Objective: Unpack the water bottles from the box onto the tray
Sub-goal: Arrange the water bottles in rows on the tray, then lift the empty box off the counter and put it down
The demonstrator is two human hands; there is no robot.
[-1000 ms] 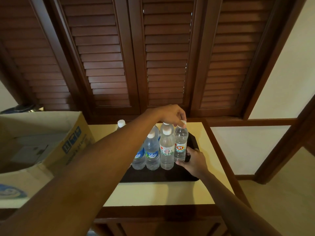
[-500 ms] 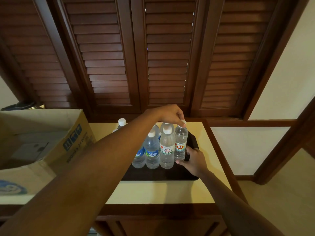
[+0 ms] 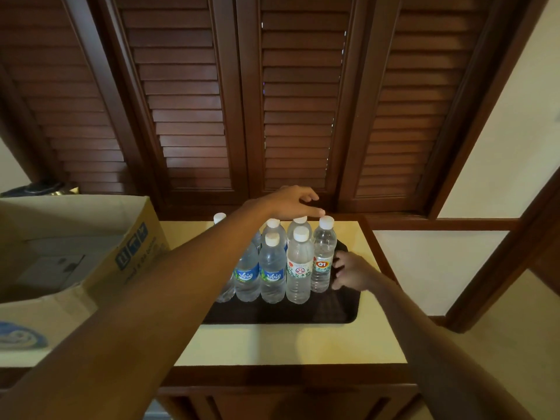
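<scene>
On the cream surface (image 3: 291,344) lies a dark tray (image 3: 272,313) bearing upright water bottles (image 3: 298,265). The right hand (image 3: 348,272), fingers loosely curled, seems to touch nothing beside them. Farther, the left hand (image 3: 291,203) hovers relaxed above the caps. The cardboard box (image 3: 91,253) stands left.

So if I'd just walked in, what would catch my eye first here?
Probably the cluster of bottles standing upright on the dark tray in the middle of the yellow counter. The left hand hovers just above their white caps, while the right hand sits at the tray's right edge beside the bottle with the red label. An open cardboard box stands to the left.
</scene>
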